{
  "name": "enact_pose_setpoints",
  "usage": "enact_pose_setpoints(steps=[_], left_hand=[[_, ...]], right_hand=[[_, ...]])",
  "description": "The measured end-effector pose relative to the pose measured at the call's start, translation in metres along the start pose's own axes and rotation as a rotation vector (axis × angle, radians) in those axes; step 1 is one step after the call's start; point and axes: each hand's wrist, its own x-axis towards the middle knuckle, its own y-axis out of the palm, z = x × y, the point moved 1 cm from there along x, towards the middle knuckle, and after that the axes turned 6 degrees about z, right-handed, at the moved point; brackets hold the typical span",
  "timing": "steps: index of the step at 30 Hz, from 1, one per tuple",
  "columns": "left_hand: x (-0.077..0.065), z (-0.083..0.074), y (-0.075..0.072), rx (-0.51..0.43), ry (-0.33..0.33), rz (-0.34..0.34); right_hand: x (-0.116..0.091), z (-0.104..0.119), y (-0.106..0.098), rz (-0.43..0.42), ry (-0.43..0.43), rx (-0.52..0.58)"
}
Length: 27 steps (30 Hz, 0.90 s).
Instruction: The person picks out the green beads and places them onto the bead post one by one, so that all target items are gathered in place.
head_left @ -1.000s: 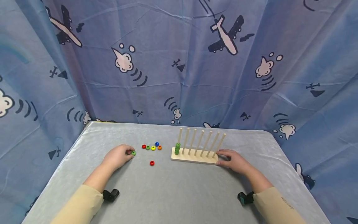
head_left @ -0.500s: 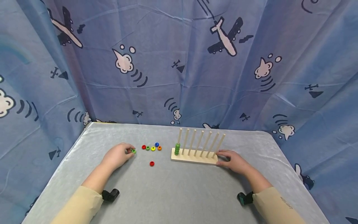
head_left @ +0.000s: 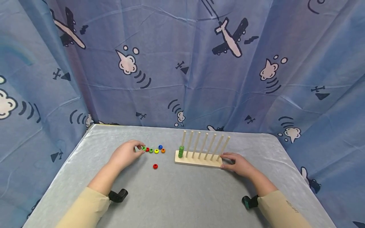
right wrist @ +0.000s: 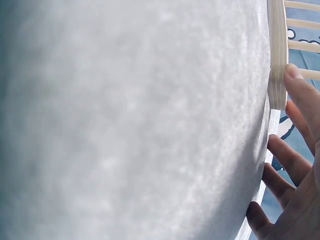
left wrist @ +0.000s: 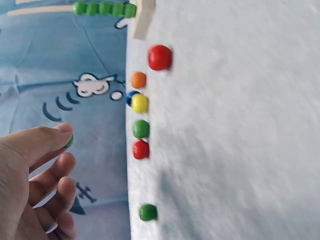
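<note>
My left hand [head_left: 127,154] pinches a green bead [left wrist: 69,142] between thumb and index finger, raised above the table. In the head view this bead overlaps a red bead [head_left: 147,149] at the left end of a loose group. Several green beads [head_left: 181,151] are stacked on the leftmost peg of a wooden peg stand [head_left: 196,162]; its other pegs are bare. My right hand [head_left: 239,163] grips the stand's right end, thumb at the front edge and index finger behind. Its other fingers are spread near the table in the right wrist view.
Beside the red bead lie green [head_left: 151,150], yellow [head_left: 156,151], blue [head_left: 160,147] and orange [head_left: 163,150] beads. Another red bead [head_left: 155,166] sits nearer me. One more green bead [left wrist: 148,212] shows in the left wrist view. A patterned curtain [head_left: 159,79] stands behind the table [head_left: 182,196].
My left hand has lifted the green bead and carried it right and away from me, up to the loose beads. The right hand and the stand have stayed in place.
</note>
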Motion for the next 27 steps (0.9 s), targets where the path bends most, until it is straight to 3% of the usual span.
enact_pose_setpoints(steps=[15, 27], left_hand=[[0.017, -0.045, 0.002, -0.088, 0.056, -0.021], [0.034, -0.090, 0.001, -0.127, 0.080, -0.034]], right_hand=[[-0.001, 0.001, -0.001, -0.012, -0.024, -0.003], [0.000, -0.001, 0.000, -0.010, -0.034, -0.016]])
